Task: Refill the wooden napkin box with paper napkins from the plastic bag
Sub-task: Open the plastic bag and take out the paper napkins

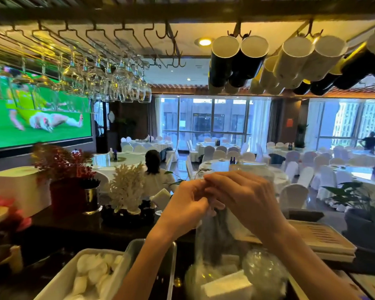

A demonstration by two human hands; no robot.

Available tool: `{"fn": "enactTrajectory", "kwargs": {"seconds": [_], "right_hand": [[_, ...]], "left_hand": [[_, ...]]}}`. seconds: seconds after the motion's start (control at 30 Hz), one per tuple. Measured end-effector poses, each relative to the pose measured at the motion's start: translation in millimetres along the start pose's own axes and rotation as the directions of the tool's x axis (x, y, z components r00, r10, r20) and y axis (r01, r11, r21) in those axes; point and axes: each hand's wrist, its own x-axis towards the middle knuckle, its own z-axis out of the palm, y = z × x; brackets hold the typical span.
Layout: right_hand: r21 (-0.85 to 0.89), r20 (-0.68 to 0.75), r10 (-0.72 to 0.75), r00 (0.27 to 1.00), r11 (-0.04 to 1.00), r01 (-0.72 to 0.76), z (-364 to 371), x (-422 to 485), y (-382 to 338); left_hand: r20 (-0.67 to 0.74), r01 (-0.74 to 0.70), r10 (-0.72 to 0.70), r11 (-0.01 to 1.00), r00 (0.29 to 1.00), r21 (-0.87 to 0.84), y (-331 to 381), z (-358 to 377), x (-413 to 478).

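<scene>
A clear plastic bag hangs in front of me, its gathered neck pinched between both hands. My left hand and my right hand meet at the top of the bag, fingers closed on the twisted plastic. White paper napkins lie in a stack at the bottom of the bag. A light wooden box with a slatted top sits on the counter to the right, partly behind my right forearm; I cannot tell whether it is the napkin box.
A white tray of folded white cloths and a metal tray sit at lower left. On the dark bar counter stand white coral, red flowers and a white box. Wine glasses and mugs hang overhead.
</scene>
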Motion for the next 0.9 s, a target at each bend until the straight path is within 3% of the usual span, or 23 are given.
{"fn": "enactTrajectory", "kwargs": {"seconds": [0.1,0.23,0.33,0.43,0.53,0.63,0.7,0.77,0.83,0.9], "right_hand": [[0.026,-0.031,-0.057,0.998,0.998,0.058,2,0,-2],[0.097,0.045,-0.054,0.998,0.994,0.049,-3,4,-2],[0.171,0.054,0.108,0.993,0.978,-0.116,-9,9,3],[0.315,-0.006,0.358,0.934,0.887,-0.338,-18,15,22],[0.539,0.192,0.389,0.901,0.726,-0.427,-25,9,33],[0.45,0.217,0.578,0.787,0.656,-0.606,-31,-26,48],[0.391,0.235,0.747,0.622,0.513,-0.764,-31,-57,55],[0.555,0.461,0.744,0.484,0.184,-0.812,-21,-77,51],[0.668,0.613,0.643,0.459,-0.113,-0.735,-3,-83,40],[0.695,0.611,0.639,0.467,-0.15,-0.703,14,-80,30]], "left_hand": [[-0.002,0.019,-0.019,0.998,1.0,0.051,-3,-7,-6],[0.031,0.02,-0.024,0.994,0.999,0.107,-3,-13,-13],[0.066,0.043,-0.054,0.986,0.996,0.161,-3,-13,-20],[0.102,0.113,-0.124,0.988,0.987,0.107,-5,-9,-25],[0.085,0.103,-0.106,0.994,0.991,0.035,-5,-6,-22],[-0.009,0.075,-0.075,0.995,0.997,-0.06,-5,-14,-17],[-0.045,0.066,-0.072,0.99,0.996,-0.122,-6,-24,-15],[-0.027,0.078,-0.085,0.975,0.996,-0.206,-4,-33,-14],[-0.027,0.119,-0.131,0.953,0.991,-0.277,-2,-38,-13],[-0.175,0.096,-0.141,0.966,0.974,-0.242,-1,-39,-16]]}}
